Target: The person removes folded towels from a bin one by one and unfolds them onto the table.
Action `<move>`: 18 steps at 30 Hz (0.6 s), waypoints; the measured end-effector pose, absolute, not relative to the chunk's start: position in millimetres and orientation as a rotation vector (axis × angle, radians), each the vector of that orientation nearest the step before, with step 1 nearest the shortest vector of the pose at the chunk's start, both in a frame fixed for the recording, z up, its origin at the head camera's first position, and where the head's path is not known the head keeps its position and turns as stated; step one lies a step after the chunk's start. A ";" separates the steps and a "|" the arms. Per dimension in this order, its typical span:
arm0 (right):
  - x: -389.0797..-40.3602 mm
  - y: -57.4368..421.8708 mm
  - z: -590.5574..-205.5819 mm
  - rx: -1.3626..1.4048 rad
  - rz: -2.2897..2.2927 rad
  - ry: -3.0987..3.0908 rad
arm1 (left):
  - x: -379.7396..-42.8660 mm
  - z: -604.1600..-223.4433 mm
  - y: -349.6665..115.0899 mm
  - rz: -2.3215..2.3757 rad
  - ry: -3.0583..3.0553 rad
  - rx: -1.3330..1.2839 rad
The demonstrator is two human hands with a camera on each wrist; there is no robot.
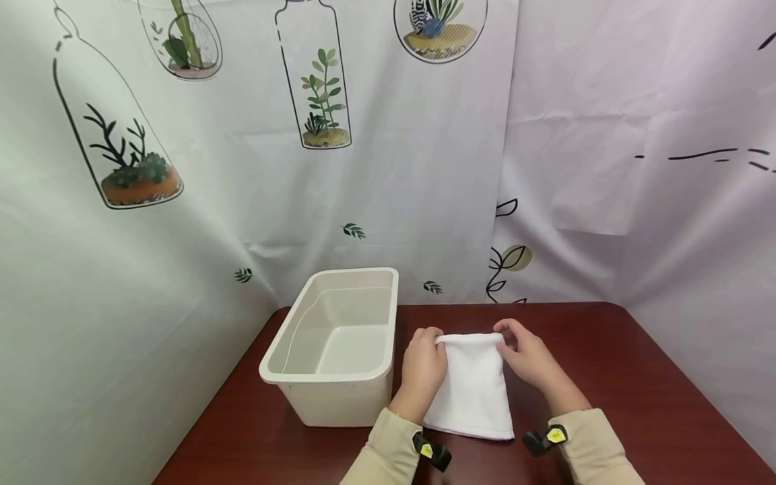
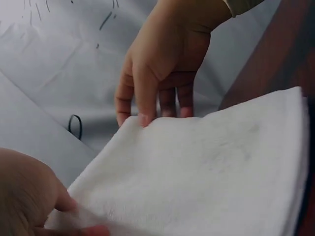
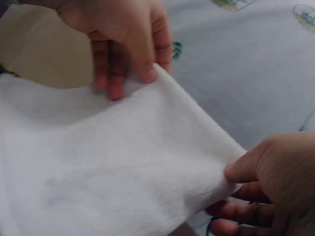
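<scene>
A white towel, folded into layers, hangs between both hands by its top corners. My left hand pinches its upper left corner, thumb on the near face. At the upper right corner, my right hand pinches the cloth between thumb and fingers. The right wrist view shows the top edge of the towel drawn straight between the hands. A faint grey smudge marks the towel's face in the left wrist view. Whether the lower edge touches the table cannot be told.
An off-white plastic basin with nothing visible inside stands on the left, close beside the left hand. The dark red table extends to the right. A white curtain printed with plants in jars hangs behind.
</scene>
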State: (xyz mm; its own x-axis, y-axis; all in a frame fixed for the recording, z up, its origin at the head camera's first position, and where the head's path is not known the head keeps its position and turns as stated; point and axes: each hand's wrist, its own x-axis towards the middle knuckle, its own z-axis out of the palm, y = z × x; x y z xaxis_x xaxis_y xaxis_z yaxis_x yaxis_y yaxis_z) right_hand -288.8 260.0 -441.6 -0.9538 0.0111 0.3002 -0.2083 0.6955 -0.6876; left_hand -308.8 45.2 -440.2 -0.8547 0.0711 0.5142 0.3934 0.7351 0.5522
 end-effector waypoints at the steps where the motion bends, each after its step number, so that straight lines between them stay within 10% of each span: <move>1: -291.6 259.2 -445.5 0.125 1.121 -2.613 | -311.0 -443.7 45.4 -0.947 -2.454 -0.352; 18: -288.5 215.0 -468.3 0.128 0.821 -2.675 | -314.2 -478.7 39.6 -0.772 -2.708 -0.559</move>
State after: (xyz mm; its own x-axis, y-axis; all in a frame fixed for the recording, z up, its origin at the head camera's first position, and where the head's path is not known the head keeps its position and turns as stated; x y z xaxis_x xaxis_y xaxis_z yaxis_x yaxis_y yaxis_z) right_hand -288.5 215.0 -468.3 -0.9385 0.0132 0.3451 -0.1826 0.8292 -0.5283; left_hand -314.2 39.6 -478.7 -0.8893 0.2884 0.3549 0.4323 0.7837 0.4461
